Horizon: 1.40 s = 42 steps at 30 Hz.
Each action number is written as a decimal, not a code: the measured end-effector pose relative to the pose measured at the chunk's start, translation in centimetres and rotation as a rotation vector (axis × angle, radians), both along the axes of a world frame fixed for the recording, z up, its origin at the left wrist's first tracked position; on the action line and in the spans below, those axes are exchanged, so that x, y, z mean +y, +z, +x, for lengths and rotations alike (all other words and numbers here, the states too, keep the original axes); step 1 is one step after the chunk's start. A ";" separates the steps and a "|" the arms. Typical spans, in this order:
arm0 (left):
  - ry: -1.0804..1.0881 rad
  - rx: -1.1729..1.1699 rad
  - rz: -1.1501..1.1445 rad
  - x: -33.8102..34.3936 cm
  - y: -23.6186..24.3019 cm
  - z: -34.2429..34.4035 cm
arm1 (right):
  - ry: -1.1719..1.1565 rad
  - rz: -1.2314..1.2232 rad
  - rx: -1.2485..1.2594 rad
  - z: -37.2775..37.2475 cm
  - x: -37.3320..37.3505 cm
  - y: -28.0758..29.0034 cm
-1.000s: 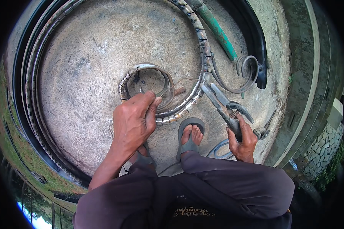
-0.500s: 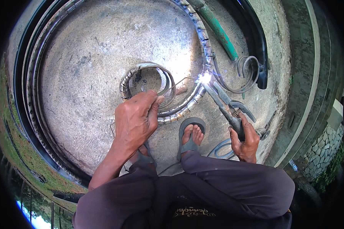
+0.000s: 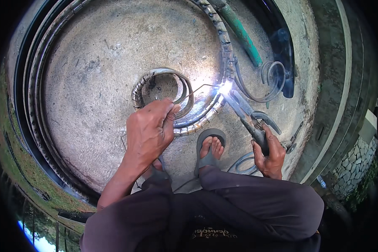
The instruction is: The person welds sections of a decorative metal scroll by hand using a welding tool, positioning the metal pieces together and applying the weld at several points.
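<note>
My left hand (image 3: 151, 130) pinches a thin bent metal rod (image 3: 202, 87), whose far end meets a bright welding arc (image 3: 225, 87) on a notched curved metal strip (image 3: 222, 42). My right hand (image 3: 268, 153) grips a dark welding electrode holder (image 3: 256, 130), whose long pale front part reaches up to the arc. Beside my left fingers lies a small coiled metal ring (image 3: 145, 82) with dark notches along it, partly hidden by that hand. The glare hides the exact contact point of rod and strip.
Concrete round slab (image 3: 92, 105), with long curved bars (image 3: 38, 75) along its left rim, a green pipe (image 3: 243, 33), black curved piece (image 3: 285, 63) and wire coil (image 3: 277, 84) at right. My sandalled feet (image 3: 211, 151) stand below the ring. Stone wall (image 3: 353, 168) and grass lie beyond.
The arc has appeared at the strip since a second ago and still glows, with faint smoke now at the right. My right hand has shifted slightly rightward; my left moved little.
</note>
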<state>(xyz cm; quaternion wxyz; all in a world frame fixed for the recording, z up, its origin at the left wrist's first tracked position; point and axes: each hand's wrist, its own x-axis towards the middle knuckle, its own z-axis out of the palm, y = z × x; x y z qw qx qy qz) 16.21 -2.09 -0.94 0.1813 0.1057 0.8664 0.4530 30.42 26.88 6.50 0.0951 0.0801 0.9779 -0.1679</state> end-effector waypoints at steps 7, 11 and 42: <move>0.008 0.032 0.001 0.0 0.1 -0.1 | 0.019 -0.011 0.013 -0.4 0.0 -0.1; 0.020 0.048 0.011 0.1 -0.1 0.0 | 0.016 -0.010 0.012 -0.2 0.1 -0.1; -0.044 0.001 -0.011 -0.1 0.0 -0.1 | 0.009 -0.028 0.019 -0.3 0.0 0.0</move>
